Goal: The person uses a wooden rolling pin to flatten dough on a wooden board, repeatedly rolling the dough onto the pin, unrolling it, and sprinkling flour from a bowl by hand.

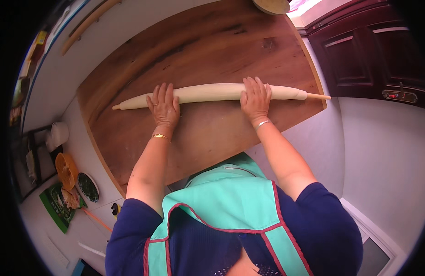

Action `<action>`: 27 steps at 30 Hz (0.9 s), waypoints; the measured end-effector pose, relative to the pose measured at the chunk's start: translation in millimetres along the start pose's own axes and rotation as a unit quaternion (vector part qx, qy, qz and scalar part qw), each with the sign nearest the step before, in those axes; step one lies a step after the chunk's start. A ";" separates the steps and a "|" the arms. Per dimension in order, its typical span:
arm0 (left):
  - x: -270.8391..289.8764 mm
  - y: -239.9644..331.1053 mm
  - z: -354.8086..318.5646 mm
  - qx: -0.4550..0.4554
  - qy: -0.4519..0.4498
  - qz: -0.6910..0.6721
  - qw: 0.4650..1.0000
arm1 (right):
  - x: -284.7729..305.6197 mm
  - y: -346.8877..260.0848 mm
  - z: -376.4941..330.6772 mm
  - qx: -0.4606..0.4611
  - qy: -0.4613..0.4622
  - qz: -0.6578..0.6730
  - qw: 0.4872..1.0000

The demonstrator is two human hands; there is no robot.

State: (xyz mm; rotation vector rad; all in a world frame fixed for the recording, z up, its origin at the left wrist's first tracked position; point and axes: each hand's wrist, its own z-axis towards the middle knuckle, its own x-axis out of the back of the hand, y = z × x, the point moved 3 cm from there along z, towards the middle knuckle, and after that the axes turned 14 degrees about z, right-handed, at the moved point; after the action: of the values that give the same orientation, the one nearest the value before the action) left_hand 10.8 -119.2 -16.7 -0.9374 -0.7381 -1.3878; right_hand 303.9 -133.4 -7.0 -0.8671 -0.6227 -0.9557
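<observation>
A long roll of pale dough (pixel 209 93) is wound around a thin wooden rolling pin (pixel 319 96), whose bare ends stick out at both sides. It lies crosswise on a brown wooden board (pixel 208 131). My left hand (pixel 163 106) rests on top of the dough left of the middle, fingers stretched forward over it. Right of the middle, my right hand (pixel 255 99) presses on the dough in the same way, its fingers also extended. Both palms are turned down, and neither hand is wrapped around the roll.
A round, pale object (pixel 271 5) stands at the board's far edge. To the left are an orange basket (pixel 66 170), a dark green-filled dish (pixel 88 187) and a green bag (pixel 56 208). A dark red door (pixel 359 60) with a handle is at the far right.
</observation>
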 end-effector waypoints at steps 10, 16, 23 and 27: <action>-57.8 -86.6 76.1 0.022 0.014 -0.010 1.000 | -22.6 88.9 73.1 -0.005 0.052 -0.048 0.997; -103.6 -106.6 142.2 0.021 0.011 0.050 0.998 | -49.0 118.9 167.9 -0.013 -0.015 0.013 1.000; -101.2 -55.8 171.4 0.032 0.051 0.001 0.998 | -75.2 79.2 172.1 -0.020 -0.007 0.016 1.000; -104.9 -68.0 198.1 -0.037 0.062 -0.043 0.996 | -90.2 89.6 211.4 0.007 -0.023 -0.002 1.000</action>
State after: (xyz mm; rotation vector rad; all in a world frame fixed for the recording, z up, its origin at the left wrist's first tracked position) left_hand -44.9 108.2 -8.9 -0.8776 -0.6440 -1.5442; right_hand 325.1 112.2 1.7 -0.8766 -0.6694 -0.9354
